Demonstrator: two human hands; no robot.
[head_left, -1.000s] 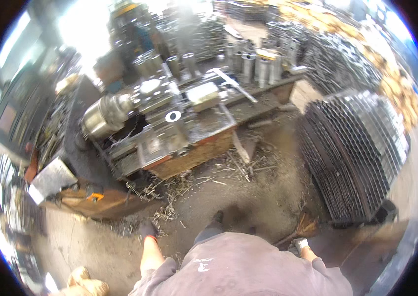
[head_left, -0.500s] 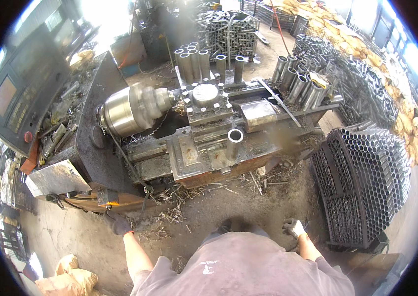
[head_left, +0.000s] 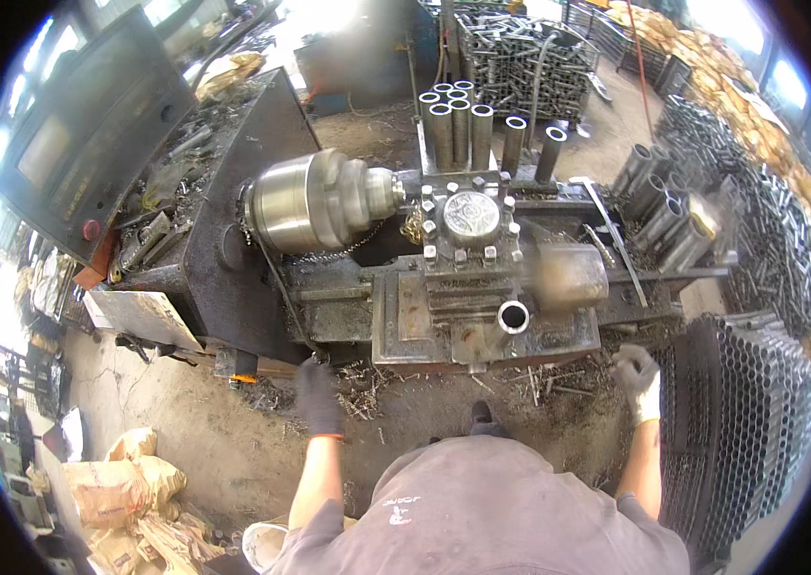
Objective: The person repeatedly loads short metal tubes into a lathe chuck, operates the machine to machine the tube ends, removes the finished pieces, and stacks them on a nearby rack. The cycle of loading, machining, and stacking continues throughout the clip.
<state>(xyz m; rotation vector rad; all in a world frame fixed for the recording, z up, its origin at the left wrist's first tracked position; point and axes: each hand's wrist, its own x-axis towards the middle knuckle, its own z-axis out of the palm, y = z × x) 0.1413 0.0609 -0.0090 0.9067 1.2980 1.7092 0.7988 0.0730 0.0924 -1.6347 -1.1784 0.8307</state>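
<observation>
My left hand (head_left: 319, 398), in a dark glove, hangs over the floor in front of the lathe, near the control cabinet's lower corner. Motion smears its fingers, and I see nothing held. My right hand (head_left: 637, 379), in a pale grey glove, is beside the tube rack, right of the lathe carriage; its fingers are loosely bent and nothing shows in them. On the lathe, the large metal chuck (head_left: 300, 203) looks blurred at its jaws. Right of it sits a square tool post (head_left: 471, 217) ringed with bolts. One metal tube (head_left: 513, 318) stands upright on the carriage front.
Several upright tubes (head_left: 460, 134) stand behind the tool post. More tubes (head_left: 659, 211) lean at the lathe's right end, near a long metal bar (head_left: 611, 240). A rack of stacked tubes (head_left: 755, 412) stands at right. Metal shavings (head_left: 362, 393) litter the floor; sacks (head_left: 118, 489) lie at lower left.
Both hands have risen toward the lathe and moved farther from my body. My view has shifted, so the lathe sits farther right in the picture. The tube on the carriage remains upright.
</observation>
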